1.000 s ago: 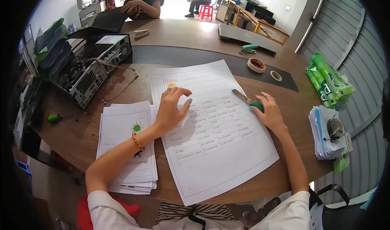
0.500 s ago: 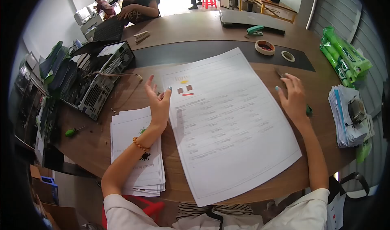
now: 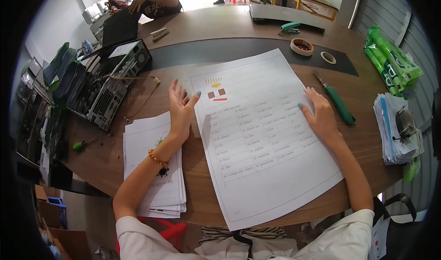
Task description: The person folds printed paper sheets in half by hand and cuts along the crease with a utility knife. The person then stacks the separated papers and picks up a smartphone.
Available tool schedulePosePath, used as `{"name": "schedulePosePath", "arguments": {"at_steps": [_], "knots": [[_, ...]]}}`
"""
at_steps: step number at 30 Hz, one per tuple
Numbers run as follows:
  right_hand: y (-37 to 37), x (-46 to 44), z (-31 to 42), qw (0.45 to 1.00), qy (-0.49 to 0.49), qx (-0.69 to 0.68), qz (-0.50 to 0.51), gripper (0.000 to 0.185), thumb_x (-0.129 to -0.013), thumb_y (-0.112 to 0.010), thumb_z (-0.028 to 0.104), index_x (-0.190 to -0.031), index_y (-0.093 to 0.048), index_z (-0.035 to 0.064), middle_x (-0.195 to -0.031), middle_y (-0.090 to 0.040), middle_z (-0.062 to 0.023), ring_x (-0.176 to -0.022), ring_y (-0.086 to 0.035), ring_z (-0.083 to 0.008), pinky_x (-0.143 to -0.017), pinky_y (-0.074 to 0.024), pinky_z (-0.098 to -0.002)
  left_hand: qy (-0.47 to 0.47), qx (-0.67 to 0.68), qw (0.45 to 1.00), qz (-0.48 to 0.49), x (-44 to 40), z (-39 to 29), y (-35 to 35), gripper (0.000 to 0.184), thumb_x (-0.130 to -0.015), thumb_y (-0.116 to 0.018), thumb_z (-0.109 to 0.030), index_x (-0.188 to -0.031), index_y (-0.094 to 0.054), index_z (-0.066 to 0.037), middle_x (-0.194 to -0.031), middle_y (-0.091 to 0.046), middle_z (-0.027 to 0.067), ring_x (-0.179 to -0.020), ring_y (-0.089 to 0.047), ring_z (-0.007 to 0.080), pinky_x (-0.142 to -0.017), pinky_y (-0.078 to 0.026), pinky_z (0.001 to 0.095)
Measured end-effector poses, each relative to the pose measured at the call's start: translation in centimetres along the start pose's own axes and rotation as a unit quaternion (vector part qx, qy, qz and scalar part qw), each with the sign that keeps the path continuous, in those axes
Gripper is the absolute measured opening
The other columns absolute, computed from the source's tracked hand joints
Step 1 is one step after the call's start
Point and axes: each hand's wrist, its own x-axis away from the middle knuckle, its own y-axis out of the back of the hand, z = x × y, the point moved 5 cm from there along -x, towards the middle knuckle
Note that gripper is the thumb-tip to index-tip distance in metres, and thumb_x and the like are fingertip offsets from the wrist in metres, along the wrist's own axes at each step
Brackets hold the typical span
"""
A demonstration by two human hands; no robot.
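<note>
While the large printed sheet [image 3: 262, 182] was laid across the middle of the frame, its left and right edges were flanked by two bare hands. The left hand [image 3: 180, 105] was held well open, palm turned inward and fingers raised, with its thumb brought to the sheet's upper left edge; whether the paper was touched cannot be told. The right hand [image 3: 321, 113] was half open, its fingers bent over the sheet's right edge and its thumb placed above the print; nothing was seen gripped in either hand.

The sheet's far corner was extended onto the dark strip [image 3: 220, 51], and its near corner was brought to the front edge of the table [image 3: 98, 163], at the bottom center. At lower left, only a narrow band of wood was left between the sheet and the paper stack [image 3: 138, 138]. On the right, a wider stretch was shown between the sheet and the clipped papers [image 3: 389, 134], where the green-handled cutter [image 3: 341, 106] was laid just beside the right hand, its blade pointed toward the upper left.
</note>
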Motion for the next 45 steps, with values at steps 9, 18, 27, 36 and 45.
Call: {"name": "schedulePosePath", "arguments": {"at_steps": [9,18,27,36,45], "knots": [[0.6,-0.5,-0.5,0.987,-0.076,-0.144,-0.014,0.039,-0.081,-0.060,0.008,-0.117,-0.048,0.0014,-0.115,-0.057,-0.0206,-0.112,-0.052,-0.0317,-0.093,-0.0412,-0.0381,0.019,0.046,0.997,0.056,0.5,-1.3,-0.7,0.059,-0.080,-0.065,-0.008,-0.131,-0.035,0.002,-0.118,-0.053,0.0165,-0.096,-0.055,0.0132,-0.081,-0.048,0.0271],[2.1,-1.4,-1.9,0.959,-0.121,-0.237,-0.097,0.044,-0.080,-0.061,0.005,-0.122,-0.047,0.0038,-0.123,-0.053,-0.0164,-0.118,-0.048,-0.0281,-0.097,-0.0393,-0.0362,-0.235,-0.044,0.971,0.019,2.0,-4.8,-1.0,0.021,-0.082,-0.061,-0.002,-0.102,-0.066,-0.006,-0.095,-0.067,0.0060,-0.092,-0.060,0.0159,-0.074,-0.047,0.0230],[9.1,-1.4,3.5,0.960,0.180,0.015,-0.212,0.053,-0.069,-0.071,0.005,-0.119,-0.056,0.0118,-0.131,-0.048,-0.0076,-0.128,-0.035,-0.0282,-0.102,-0.0339,-0.0401,-0.643,-0.220,0.705,0.205,7.9,-7.6,-3.2,0.024,-0.074,-0.070,-0.021,-0.097,-0.065,-0.020,-0.105,-0.067,-0.0046,-0.106,-0.056,0.0149,-0.082,-0.042,0.0244],[7.9,-1.2,4.5,0.956,0.223,0.154,-0.110,0.032,-0.075,-0.059,0.002,-0.104,-0.067,0.0149,-0.104,-0.066,-0.0084,-0.096,-0.063,-0.0220,-0.083,-0.0513,-0.0348,-0.617,-0.308,0.711,0.139,6.9,-7.5,-2.0,0.073,-0.068,-0.050,-0.076,-0.115,-0.060,-0.019,-0.123,-0.057,0.0058,-0.122,-0.043,0.0211,-0.103,-0.015,0.0431],[5.1,5.0,6.8,0.943,0.222,0.241,0.053,0.048,-0.079,-0.057,0.011,-0.124,-0.054,0.0259,-0.121,-0.057,-0.0088,-0.103,-0.060,-0.0285,-0.082,-0.0521,-0.0359,-0.545,-0.412,0.648,0.337,15.9,-11.0,-7.0,0.066,-0.076,-0.053,-0.063,-0.114,-0.060,-0.011,-0.125,-0.054,0.0110,-0.124,-0.044,0.0234,-0.109,-0.018,0.0474]]}}
